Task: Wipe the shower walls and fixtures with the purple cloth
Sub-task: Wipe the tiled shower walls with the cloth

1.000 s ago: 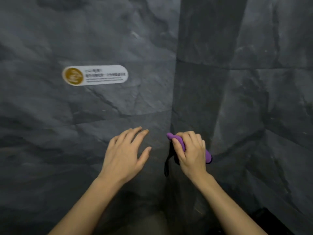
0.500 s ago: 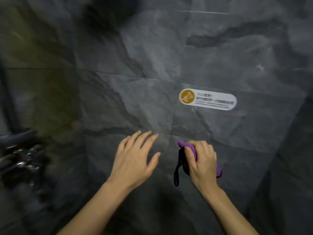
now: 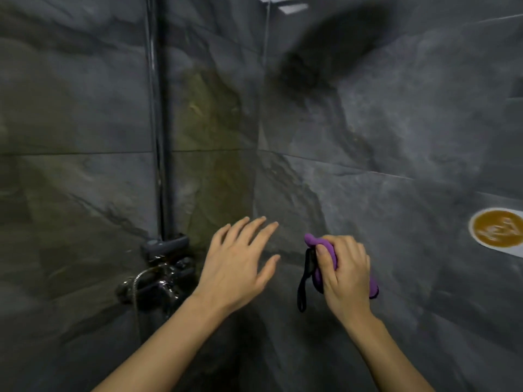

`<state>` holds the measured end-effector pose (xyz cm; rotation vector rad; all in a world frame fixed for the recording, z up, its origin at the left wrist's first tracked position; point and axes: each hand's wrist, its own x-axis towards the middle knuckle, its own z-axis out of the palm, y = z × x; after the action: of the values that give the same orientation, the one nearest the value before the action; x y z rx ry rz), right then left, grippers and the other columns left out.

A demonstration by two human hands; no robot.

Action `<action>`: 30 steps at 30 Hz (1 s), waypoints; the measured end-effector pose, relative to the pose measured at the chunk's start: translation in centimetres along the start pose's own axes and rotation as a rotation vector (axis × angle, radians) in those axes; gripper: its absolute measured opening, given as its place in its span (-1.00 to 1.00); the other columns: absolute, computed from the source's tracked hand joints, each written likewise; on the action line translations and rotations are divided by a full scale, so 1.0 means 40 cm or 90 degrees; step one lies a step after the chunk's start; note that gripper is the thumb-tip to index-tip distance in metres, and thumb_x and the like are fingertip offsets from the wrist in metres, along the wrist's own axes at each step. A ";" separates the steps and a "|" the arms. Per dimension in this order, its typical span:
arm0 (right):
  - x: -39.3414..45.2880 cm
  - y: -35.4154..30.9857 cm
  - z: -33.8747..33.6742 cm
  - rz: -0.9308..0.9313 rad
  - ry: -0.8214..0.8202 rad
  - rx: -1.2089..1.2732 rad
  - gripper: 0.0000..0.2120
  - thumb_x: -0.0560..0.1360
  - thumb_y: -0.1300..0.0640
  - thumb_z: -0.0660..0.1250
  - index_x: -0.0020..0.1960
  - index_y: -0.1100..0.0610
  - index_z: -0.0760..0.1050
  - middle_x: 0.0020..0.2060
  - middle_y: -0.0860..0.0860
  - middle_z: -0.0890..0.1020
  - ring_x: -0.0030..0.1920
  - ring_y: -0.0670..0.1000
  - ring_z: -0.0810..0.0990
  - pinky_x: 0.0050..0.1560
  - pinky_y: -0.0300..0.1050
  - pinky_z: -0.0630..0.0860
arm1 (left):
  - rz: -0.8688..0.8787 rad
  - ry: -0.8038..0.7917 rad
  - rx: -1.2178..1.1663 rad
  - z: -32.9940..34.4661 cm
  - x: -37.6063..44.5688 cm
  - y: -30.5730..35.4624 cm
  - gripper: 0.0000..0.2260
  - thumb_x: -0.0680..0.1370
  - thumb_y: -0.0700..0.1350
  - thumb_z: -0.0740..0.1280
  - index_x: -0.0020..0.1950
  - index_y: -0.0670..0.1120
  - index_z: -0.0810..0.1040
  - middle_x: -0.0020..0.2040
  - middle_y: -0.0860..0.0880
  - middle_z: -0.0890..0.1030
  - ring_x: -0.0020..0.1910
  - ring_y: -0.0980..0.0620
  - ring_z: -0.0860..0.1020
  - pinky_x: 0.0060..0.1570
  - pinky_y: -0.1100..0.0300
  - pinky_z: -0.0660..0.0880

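Note:
My right hand (image 3: 345,274) grips the bunched purple cloth (image 3: 325,247), and a black loop (image 3: 304,281) hangs from it. The cloth is held close to the dark grey tiled right wall (image 3: 396,137), just right of the corner; contact cannot be made out. My left hand (image 3: 240,264) hovers in front of the corner with fingers spread and straight, holding nothing. The chrome shower mixer valve (image 3: 161,278) sits low on the left wall (image 3: 70,108), left of my left hand. A dark riser pipe (image 3: 160,123) runs up from it.
A metal hose (image 3: 135,301) drops from the mixer. The shower head (image 3: 285,2) shows at the top edge. A white oval sticker with an orange disc (image 3: 498,232) is on the right wall. A brownish stain (image 3: 209,123) marks the left wall beside the pipe.
The view has swung left: the sticker slid to the right edge and the pipe, mixer and left wall came into view. Both hands keep the same pose, the right still gripping the cloth.

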<state>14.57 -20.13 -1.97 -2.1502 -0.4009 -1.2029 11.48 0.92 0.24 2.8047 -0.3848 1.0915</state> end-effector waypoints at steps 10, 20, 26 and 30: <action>0.132 -0.043 0.304 -0.069 -0.065 0.194 -0.49 0.61 -0.29 -0.06 0.06 0.00 0.54 -0.07 -0.07 0.53 -0.07 0.02 0.45 -0.10 0.04 0.36 | -0.147 -0.013 0.161 -0.010 0.024 -0.185 -0.50 0.55 0.23 0.11 0.48 0.13 0.33 0.45 0.09 0.42 0.45 0.00 0.36 0.35 -0.04 0.35; 0.133 -0.325 0.524 -0.157 -0.095 0.370 -0.63 0.59 -0.14 0.10 0.04 0.06 0.57 -0.07 -0.03 0.56 -0.08 0.03 0.44 -0.09 -0.04 0.28 | -0.270 -0.006 0.294 -0.159 -0.130 -0.394 -0.51 0.56 0.22 0.11 0.47 0.11 0.36 0.47 0.06 0.41 0.44 -0.01 0.38 0.35 -0.04 0.35; 0.125 -0.534 0.592 -0.197 -0.107 0.429 -0.65 0.58 -0.13 0.11 0.04 0.05 0.57 -0.08 -0.04 0.55 -0.08 0.00 0.42 -0.09 -0.10 0.22 | -0.315 -0.011 0.350 -0.295 -0.242 -0.509 -0.50 0.57 0.23 0.10 0.48 0.12 0.33 0.48 0.05 0.39 0.45 -0.03 0.36 0.36 -0.04 0.34; 0.142 -0.704 0.624 -0.241 -0.103 0.460 -0.64 0.59 -0.15 0.09 0.03 0.04 0.56 -0.10 -0.06 0.54 -0.10 0.03 0.43 -0.10 -0.04 0.25 | -0.339 0.007 0.410 -0.419 -0.305 -0.603 -0.50 0.56 0.23 0.10 0.48 0.12 0.34 0.47 0.04 0.40 0.44 -0.03 0.38 0.35 -0.03 0.37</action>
<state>18.66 17.22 4.00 -1.5702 -1.1592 -0.8745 -1.49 29.72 4.13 3.0943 0.8186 1.2471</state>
